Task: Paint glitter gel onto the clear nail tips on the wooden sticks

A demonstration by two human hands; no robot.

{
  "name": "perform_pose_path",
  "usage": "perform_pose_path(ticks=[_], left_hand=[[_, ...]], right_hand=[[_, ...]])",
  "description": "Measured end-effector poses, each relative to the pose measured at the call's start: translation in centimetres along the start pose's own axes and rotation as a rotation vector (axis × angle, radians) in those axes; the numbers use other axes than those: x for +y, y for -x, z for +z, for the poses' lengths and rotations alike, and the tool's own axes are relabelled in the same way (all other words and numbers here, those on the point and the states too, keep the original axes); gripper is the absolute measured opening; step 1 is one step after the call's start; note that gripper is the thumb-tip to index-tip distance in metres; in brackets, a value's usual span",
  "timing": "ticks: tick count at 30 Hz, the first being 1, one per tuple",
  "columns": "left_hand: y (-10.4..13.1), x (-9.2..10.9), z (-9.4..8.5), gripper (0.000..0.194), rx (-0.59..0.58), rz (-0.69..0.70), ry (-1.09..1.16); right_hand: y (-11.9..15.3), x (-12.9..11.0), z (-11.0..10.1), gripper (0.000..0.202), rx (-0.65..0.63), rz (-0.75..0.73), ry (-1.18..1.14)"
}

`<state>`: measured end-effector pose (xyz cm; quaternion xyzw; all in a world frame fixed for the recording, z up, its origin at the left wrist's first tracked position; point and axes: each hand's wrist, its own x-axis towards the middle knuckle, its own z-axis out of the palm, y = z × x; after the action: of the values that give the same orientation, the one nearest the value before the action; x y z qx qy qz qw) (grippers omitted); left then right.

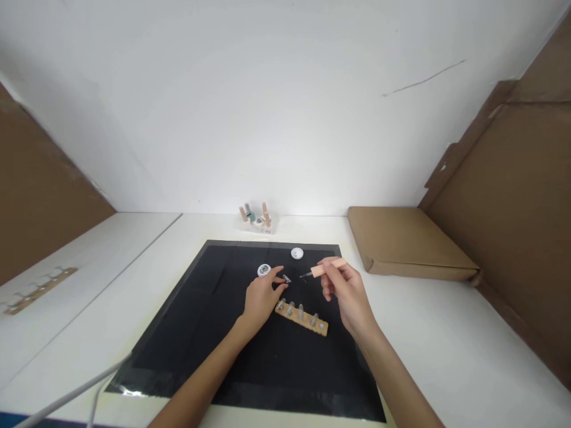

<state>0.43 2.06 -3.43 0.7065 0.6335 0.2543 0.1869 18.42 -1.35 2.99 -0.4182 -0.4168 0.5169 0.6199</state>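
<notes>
My left hand [260, 298] pinches a small, shiny false nail [286, 279] between thumb and fingertip above the black mat [187, 333]. My right hand [350, 294] grips the peach handle of a nail polish brush [328, 267], whose dark, thin tip points left, a short way from the false nail. Just below the hands, a wooden nail display stand [303, 321] carries several clear false nails, with one bare peg spot at its right end. A round white pot [264, 270] with silvery contents sits beside my left fingers. Farther back lies a white round lid [297, 253].
A clear plastic box [259, 224] of polish bottles stands against the wall. On the right lies a flat cardboard box [410, 241]. Another wooden nail stand [40, 291] rests far left. A white cable [75, 392] crosses the front left corner. Cardboard panels flank both sides.
</notes>
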Motion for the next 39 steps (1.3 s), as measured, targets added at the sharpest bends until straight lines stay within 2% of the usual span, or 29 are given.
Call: perform_pose_path(ticks=[10, 15, 21, 26, 30, 33, 39], left_hand=[[-0.5, 0.1, 0.5, 0.037, 0.078, -0.019, 0.082], [-0.4, -0.3, -0.6, 0.032, 0.136, 0.034, 0.211], [0.1, -0.5, -1.7, 0.030, 0.260, 0.077, 0.598], [0.9, 0.2, -2.5, 0.034, 0.279, 0.100, 0.640], [1.3, 0.5, -2.9, 0.036, 0.254, 0.125, 0.685], [1.5, 0.9, -3.1, 0.033, 0.203, 0.098, 0.817], [1.9, 2.2, -4.1, 0.027, -0.013, -0.070, 1.195]], right_hand=[[-0.2, 0.7, 0.0, 0.031, -0.011, 0.012, -0.003], [-0.3, 0.6, 0.2, 0.033, 0.009, 0.017, 0.003], [-0.4, 1.0, 0.4, 0.036, 0.024, 0.026, 0.013], [-0.5, 1.7, 0.4, 0.034, 0.013, 0.015, 0.007], [-0.4, 1.9, 0.5, 0.028, -0.028, -0.017, -0.013], [-0.2, 2.0, 0.5, 0.024, -0.075, -0.037, -0.029], [0.3, 2.0, 0.7, 0.016, -0.161, -0.147, -0.086]])
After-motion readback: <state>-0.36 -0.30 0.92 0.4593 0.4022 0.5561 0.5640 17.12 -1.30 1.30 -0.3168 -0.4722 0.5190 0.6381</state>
